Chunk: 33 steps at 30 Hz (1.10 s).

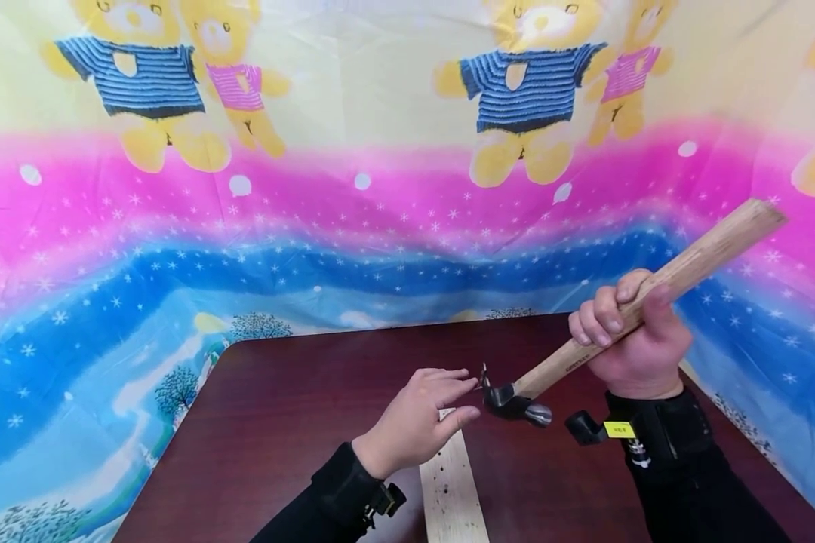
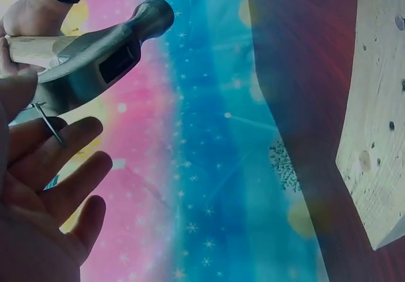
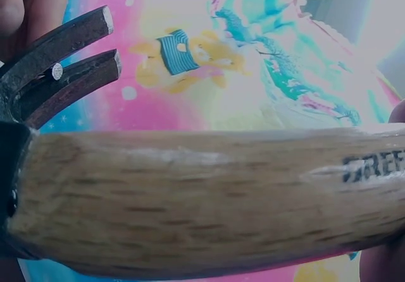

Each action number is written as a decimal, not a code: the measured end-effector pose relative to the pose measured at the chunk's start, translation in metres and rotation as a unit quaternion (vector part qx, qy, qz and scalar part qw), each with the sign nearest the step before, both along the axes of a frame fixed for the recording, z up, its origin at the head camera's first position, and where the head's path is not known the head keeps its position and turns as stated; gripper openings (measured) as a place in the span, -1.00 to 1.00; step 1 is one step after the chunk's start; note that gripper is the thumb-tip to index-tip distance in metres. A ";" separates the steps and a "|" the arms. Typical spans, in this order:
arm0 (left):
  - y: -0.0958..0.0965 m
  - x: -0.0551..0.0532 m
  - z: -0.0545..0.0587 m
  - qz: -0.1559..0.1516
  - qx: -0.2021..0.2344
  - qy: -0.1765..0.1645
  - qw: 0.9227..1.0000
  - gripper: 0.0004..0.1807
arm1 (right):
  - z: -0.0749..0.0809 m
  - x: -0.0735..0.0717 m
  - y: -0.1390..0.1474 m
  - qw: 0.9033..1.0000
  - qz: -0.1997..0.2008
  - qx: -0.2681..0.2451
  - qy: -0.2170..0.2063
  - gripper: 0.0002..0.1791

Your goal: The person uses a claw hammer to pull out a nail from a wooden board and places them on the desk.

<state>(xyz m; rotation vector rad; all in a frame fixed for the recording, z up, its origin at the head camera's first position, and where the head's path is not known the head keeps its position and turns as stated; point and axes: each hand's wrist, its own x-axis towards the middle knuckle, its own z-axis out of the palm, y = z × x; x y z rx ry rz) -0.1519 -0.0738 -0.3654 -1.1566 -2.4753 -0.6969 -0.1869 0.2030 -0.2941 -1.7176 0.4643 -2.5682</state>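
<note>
A claw hammer (image 1: 706,256) is gripped by my right hand (image 1: 641,335) around its wooden handle, raised above the table with the head low and to the left. In the right wrist view, a nail (image 3: 57,72) sits in the slot between the two claw prongs, its round head showing. My left hand (image 1: 421,415) reaches to the claw from the left with fingers extended and thumb apart. From the left wrist, the nail shank crosses in front of the fingers (image 2: 76,136), close to the thumb.
Below my left hand, a pale wooden board (image 1: 451,490) lies on the dark red-brown table (image 1: 299,422). Several dark spots and a nail head (image 2: 400,23) mark the board. A curtain (image 1: 380,249) with printed bears hangs behind the table.
</note>
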 end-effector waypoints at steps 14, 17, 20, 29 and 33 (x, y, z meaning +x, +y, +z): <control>0.006 -0.003 -0.006 0.013 0.066 0.126 0.990 -0.77 | -0.002 0.000 -0.004 1.000 0.001 0.011 0.007 -0.66; 0.007 -0.002 -0.006 0.018 0.069 0.128 0.989 -0.81 | -0.003 0.000 -0.004 1.000 0.003 0.013 0.012 -0.66; 0.006 -0.001 -0.007 0.024 0.070 0.123 0.990 -0.84 | -0.004 0.000 -0.005 1.000 0.001 0.018 0.019 -0.65; 0.003 -0.002 -0.008 0.023 0.096 0.145 0.984 -0.84 | -0.011 -0.002 -0.008 0.997 -0.033 0.053 0.036 -0.67; 0.000 -0.003 -0.005 0.019 0.113 0.137 0.984 -0.81 | -0.015 -0.002 -0.008 0.996 -0.049 0.069 0.039 -0.66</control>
